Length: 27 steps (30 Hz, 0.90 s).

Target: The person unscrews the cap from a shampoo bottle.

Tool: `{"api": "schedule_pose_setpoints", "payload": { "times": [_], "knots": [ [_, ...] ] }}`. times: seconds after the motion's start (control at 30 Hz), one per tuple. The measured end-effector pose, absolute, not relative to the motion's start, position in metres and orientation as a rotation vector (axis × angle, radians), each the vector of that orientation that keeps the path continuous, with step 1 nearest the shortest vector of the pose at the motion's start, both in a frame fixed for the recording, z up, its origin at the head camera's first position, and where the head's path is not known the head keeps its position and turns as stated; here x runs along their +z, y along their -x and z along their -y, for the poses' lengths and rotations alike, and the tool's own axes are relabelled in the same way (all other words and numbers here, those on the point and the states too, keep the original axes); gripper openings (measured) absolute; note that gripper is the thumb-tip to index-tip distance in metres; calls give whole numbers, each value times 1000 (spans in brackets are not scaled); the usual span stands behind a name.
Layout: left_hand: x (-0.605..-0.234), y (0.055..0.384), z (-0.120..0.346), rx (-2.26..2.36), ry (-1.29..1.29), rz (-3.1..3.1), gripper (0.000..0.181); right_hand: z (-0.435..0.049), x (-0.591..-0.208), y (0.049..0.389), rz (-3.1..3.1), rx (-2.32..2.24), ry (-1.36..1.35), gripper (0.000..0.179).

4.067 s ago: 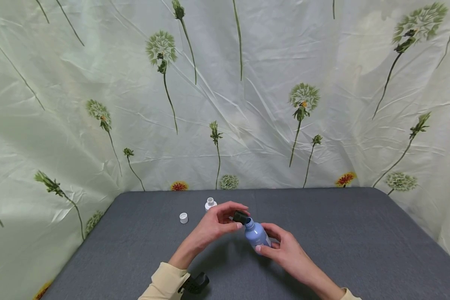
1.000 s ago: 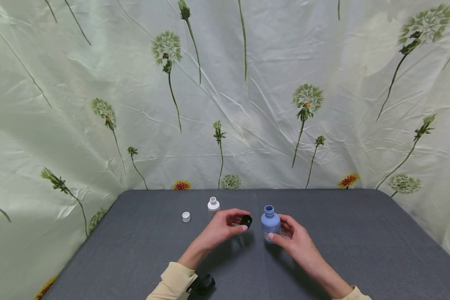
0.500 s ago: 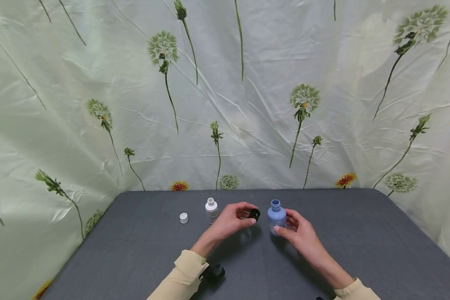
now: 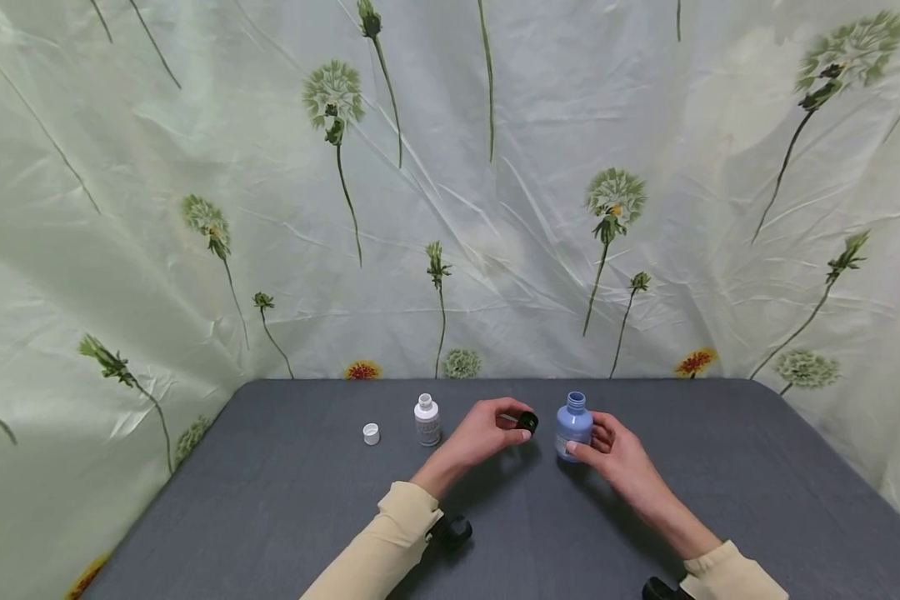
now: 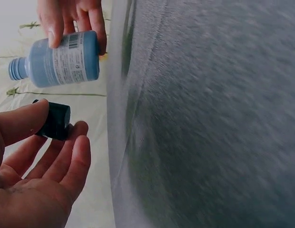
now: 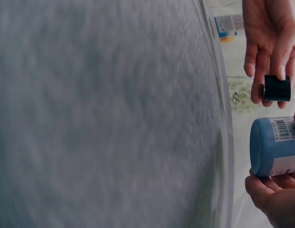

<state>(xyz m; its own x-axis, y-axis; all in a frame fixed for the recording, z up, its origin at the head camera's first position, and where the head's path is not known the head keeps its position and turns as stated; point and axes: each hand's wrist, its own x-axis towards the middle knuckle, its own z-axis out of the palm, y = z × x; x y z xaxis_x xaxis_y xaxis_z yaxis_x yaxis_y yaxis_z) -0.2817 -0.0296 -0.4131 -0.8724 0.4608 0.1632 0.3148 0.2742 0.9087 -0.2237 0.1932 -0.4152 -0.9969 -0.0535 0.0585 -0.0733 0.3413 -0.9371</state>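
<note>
My left hand (image 4: 487, 435) pinches a black screw cap (image 4: 527, 422) between thumb and fingers. In the left wrist view the cap (image 5: 56, 121) is held just beside the blue bottle (image 5: 66, 59), a small gap between them. The fingers and thumb of my right hand (image 4: 621, 457) grip the blue bottle (image 4: 574, 431) round its body. It stands upright in the head view, its threaded neck uncovered, and appears raised off the table. A white bottle (image 4: 427, 422), also uncapped, stands on the table left of my left hand. Farther left lies a small white cap (image 4: 371, 434).
A dark grey cloth-covered table (image 4: 292, 500) lies beneath both hands. Behind it hangs a pale curtain (image 4: 525, 208) printed with dandelions. A black wrist device (image 4: 453, 532) sits under the left sleeve, and another (image 4: 660, 588) by the right one.
The black cap has come away from the tilted blue bottle's neck, and the bottle is now upright. Both hands have moved right and forward with them, uncovering the white bottle.
</note>
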Motion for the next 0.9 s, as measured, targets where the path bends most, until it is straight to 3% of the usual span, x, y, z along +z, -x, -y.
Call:
{"api": "schedule_pose_setpoints", "payload": {
  "times": [0.9],
  "knots": [
    [-419,303,-10,1473,-590,-2382,26,-247,-420,250,2693,1648,-237,66]
  ]
}}
